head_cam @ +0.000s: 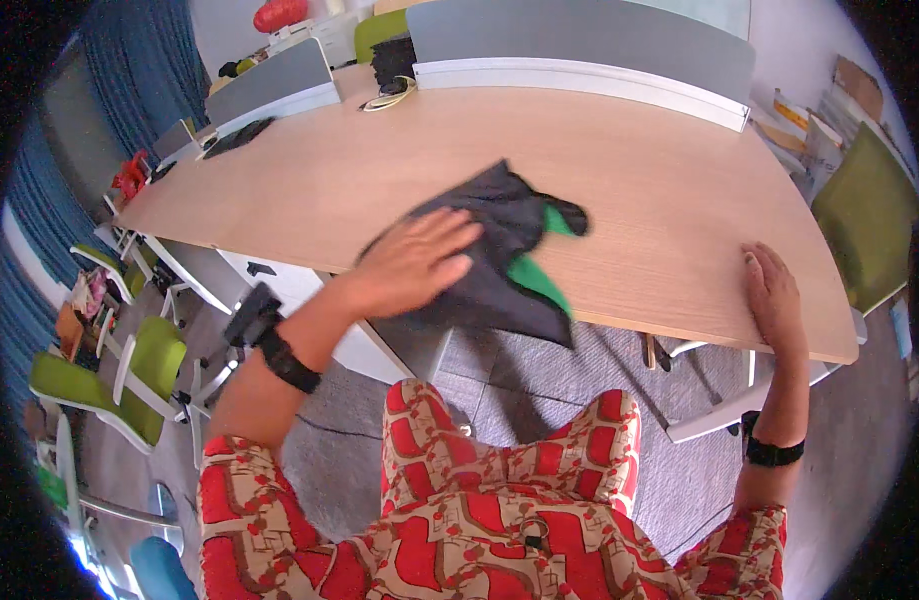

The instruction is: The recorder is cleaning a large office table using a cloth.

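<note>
A black fabric piece with a green underside [497,225] lies crumpled on the light wooden desk [654,195], and part of it hangs over the front edge. On its left part rests my left hand [418,259], palm down with fingers apart, slightly blurred. To the right, my right hand [774,296] lies on the desk near its right front corner and holds nothing. Black straps circle both forearms, and a dark device sits on the left one.
Grey partitions [579,45] stand along the desk's back. A coiled cable [389,96] and a dark flat item [239,138] lie farther off. Green chairs stand at the left [148,375] and right [864,217]. A white cabinet [294,292] is below the desk.
</note>
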Tool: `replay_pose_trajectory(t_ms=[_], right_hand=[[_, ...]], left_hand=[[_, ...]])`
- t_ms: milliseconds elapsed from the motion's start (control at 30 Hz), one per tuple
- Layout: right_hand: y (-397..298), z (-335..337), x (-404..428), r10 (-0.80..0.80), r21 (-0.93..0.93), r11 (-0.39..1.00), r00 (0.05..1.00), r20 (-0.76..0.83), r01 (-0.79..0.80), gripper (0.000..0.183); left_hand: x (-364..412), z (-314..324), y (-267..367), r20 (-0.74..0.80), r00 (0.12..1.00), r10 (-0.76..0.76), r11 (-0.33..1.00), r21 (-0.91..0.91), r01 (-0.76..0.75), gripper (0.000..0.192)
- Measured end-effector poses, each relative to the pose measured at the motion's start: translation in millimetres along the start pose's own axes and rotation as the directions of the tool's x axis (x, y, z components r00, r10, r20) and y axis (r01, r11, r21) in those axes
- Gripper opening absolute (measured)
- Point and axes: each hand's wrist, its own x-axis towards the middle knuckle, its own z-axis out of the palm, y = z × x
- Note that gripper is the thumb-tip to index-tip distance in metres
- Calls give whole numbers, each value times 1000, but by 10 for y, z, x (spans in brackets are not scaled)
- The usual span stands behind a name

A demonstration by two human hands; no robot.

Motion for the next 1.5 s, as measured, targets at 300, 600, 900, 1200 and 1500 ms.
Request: replay_pose_trajectory(t_ms=[300,600,900,1200,1500], right_hand=[[-99,-20,24,39,-12,999,999,12,-39,33],[-85,31,19,44,-106,993,999,-27,-47,34],[-140,-37,5,16,-104,994,998,-61,-22,33],[-96,2,26,-17,-86,996,992,-126,6,34],[-63,-38,6,-29,-31,999,998,-54,27,35]], left_hand=[[-466,-25,-1818,90,801,-592,806,90,585,56],[576,67,-1863,310,660,-684,729,317,607,49],[1831,250,-490,230,920,-319,947,111,301,58],[1672,249,1048,79,982,174,985,5,-175,58],[791,93,859,-85,967,241,969,-34,-245,47]])
